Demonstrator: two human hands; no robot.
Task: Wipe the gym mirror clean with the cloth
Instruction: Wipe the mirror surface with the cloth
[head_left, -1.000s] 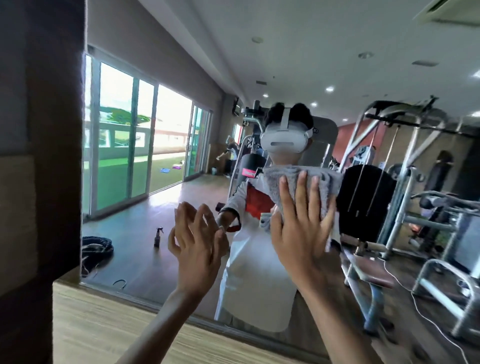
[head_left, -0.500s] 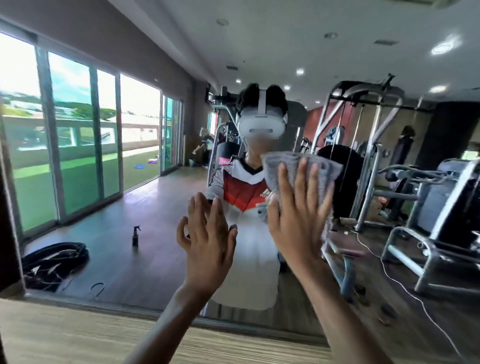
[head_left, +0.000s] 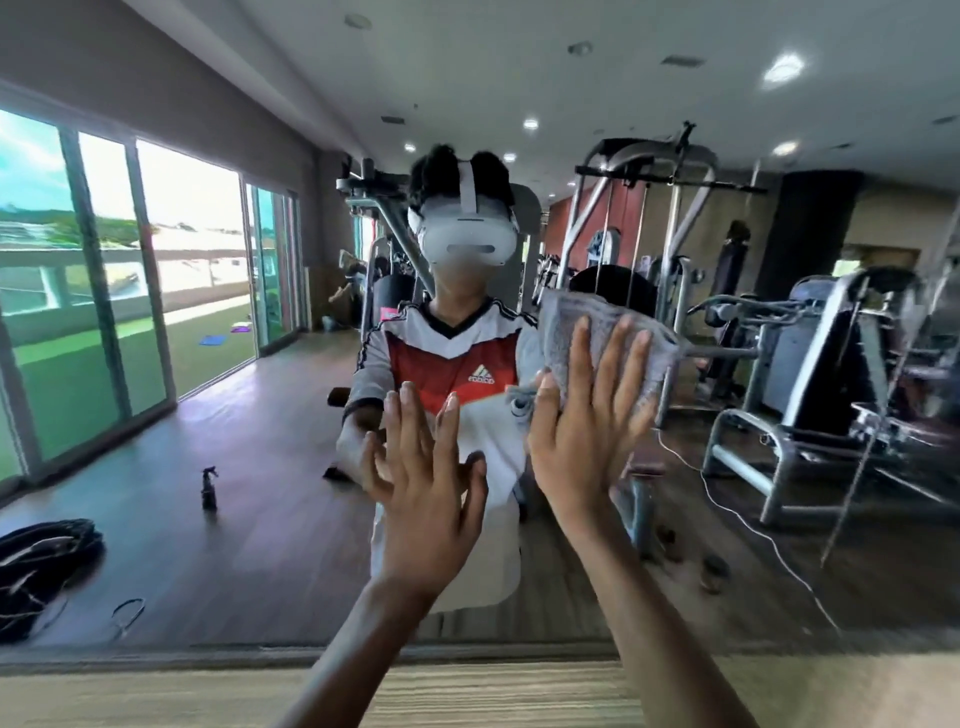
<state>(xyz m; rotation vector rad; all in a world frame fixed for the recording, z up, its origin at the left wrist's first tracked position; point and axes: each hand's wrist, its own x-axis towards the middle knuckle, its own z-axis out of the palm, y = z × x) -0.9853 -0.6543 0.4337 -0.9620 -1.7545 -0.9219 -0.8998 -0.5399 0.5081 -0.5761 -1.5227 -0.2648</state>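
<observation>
The gym mirror (head_left: 260, 467) fills nearly the whole head view and reflects the gym and a person wearing a headset. My right hand (head_left: 582, 431) lies flat with straight fingers and presses a grey cloth (head_left: 608, 322) against the glass, right of centre. The cloth shows above and beside the fingers. My left hand (head_left: 421, 483) is raised just left of it, fingers straight and spread, palm toward the glass; whether it touches the mirror I cannot tell. It holds nothing.
A wooden panel (head_left: 467, 691) runs under the mirror's lower edge. In the reflection are a spray bottle (head_left: 209, 486) on the floor, coiled black ropes (head_left: 41, 566) at lower left, weight machines (head_left: 810, 374) at right and glass doors (head_left: 104, 291) at left.
The view has swung right, so the dark wall at the mirror's left edge is gone. My right hand has slid the cloth rightward over the glass. My left hand's fingers have straightened.
</observation>
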